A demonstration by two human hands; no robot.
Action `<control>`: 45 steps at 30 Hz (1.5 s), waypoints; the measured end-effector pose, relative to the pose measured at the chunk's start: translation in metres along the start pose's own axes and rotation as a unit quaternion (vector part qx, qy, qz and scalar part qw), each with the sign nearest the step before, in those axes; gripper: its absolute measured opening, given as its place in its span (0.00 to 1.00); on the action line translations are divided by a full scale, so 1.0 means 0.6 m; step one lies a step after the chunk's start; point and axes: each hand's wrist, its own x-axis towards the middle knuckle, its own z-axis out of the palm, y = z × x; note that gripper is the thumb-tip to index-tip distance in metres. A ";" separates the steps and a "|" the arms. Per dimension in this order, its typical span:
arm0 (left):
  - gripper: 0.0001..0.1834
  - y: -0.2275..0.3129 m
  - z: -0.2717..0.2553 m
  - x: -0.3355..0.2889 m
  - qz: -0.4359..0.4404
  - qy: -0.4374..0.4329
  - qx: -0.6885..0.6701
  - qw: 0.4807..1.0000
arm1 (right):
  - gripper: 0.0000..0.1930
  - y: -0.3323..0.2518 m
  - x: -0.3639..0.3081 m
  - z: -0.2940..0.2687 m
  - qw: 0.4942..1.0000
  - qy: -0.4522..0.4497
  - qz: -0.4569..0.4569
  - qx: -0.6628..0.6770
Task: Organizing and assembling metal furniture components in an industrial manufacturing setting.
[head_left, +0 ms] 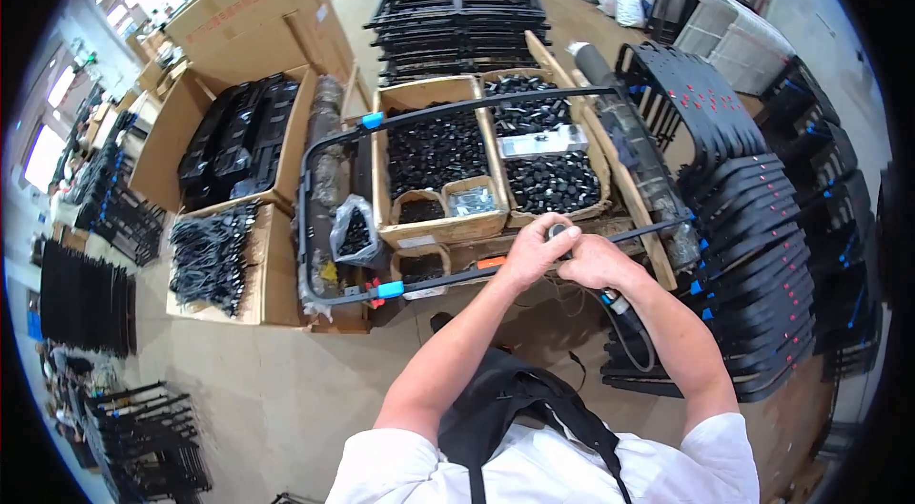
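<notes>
A black metal frame [457, 106] with rounded corners lies across the work stand in front of me. My left hand [534, 254] is closed at the frame's near bar, its thumb and fingers around a small dark rounded part [557, 231]. Right beside it, my right hand [599, 264] is curled over the same bar, its fingers mostly hidden from above. From under the right wrist sticks out a black cylindrical hand tool [620, 304] with a looping cord; the hand appears wrapped around it. Blue clips [389, 289] and an orange piece [491, 263] sit on the frame.
Inside the frame stand boxes of black caps [434, 151], a small box of screws [471, 199] and a plastic bag [355, 232] of black parts. Cartons [276, 251] stand left. Stacked black frames [743, 246] rise close on the right, more [457, 18] at the back.
</notes>
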 end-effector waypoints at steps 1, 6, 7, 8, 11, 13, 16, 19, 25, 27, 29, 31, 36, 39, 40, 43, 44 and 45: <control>0.14 -0.006 0.001 0.004 0.021 0.002 0.016 1.000 | 0.22 0.003 -0.002 0.001 1.000 0.016 -0.002 0.006; 0.19 0.036 0.034 0.003 0.008 -0.004 0.023 1.000 | 0.21 0.036 -0.006 -0.002 0.997 0.026 0.009 0.072; 0.18 0.045 0.026 -0.001 -0.003 0.002 0.013 1.000 | 0.21 0.033 0.004 -0.002 0.996 0.014 0.004 0.087; 0.18 0.041 0.023 0.003 0.021 0.012 0.012 1.000 | 0.21 0.026 0.005 -0.005 0.996 0.023 -0.007 0.084; 0.17 0.040 0.029 0.017 0.095 0.038 0.035 0.994 | 0.17 0.024 0.004 -0.021 0.990 0.033 -0.065 0.123; 0.18 0.087 0.017 0.004 0.089 0.012 -0.006 0.996 | 0.14 0.018 -0.005 -0.043 0.979 0.009 -0.062 0.192; 0.19 0.128 -0.044 -0.039 0.154 0.105 -0.031 0.982 | 0.12 -0.045 -0.049 -0.070 0.939 0.003 -0.054 0.339; 0.17 0.120 -0.206 -0.110 0.234 0.314 0.249 0.886 | 0.14 -0.033 -0.058 -0.064 0.936 0.031 -0.042 0.347; 0.17 0.012 -0.627 -0.343 0.043 0.650 0.407 0.640 | 0.13 -0.031 -0.009 0.001 0.919 0.064 -0.077 0.382; 0.26 -0.002 -0.675 -0.349 -0.044 0.612 0.446 0.651 | 0.12 -0.054 0.011 0.013 0.907 0.070 -0.073 0.409; 0.31 -0.010 -0.710 -0.327 -0.104 0.533 0.453 0.707 | 0.13 -0.080 0.034 0.021 0.908 0.072 -0.054 0.408; 0.36 -0.038 -0.743 -0.327 -0.096 0.470 0.460 0.747 | 0.13 -0.119 0.064 0.026 0.903 0.061 -0.060 0.421; 0.35 -0.046 -0.755 -0.297 -0.093 0.418 0.440 0.789 | 0.14 -0.187 0.136 0.032 0.912 0.060 -0.042 0.405; 0.34 -0.046 -0.752 -0.288 -0.081 0.419 0.442 0.789 | 0.13 -0.244 0.189 0.027 0.935 0.041 -0.028 0.352; 0.35 -0.038 -0.738 -0.282 -0.084 0.426 0.446 0.782 | 0.13 -0.254 0.191 0.024 0.939 0.039 -0.020 0.341; 0.36 -0.019 -0.748 -0.292 -0.090 0.437 0.462 0.766 | 0.13 -0.334 0.223 0.026 0.947 0.011 -0.019 0.321; 0.37 -0.008 -0.746 -0.292 -0.117 0.426 0.466 0.766 | 0.14 -0.345 0.236 0.027 0.951 0.000 -0.034 0.307; 0.38 0.005 -0.740 -0.291 -0.144 0.414 0.471 0.765 | 0.15 -0.357 0.247 0.025 0.955 -0.012 -0.049 0.293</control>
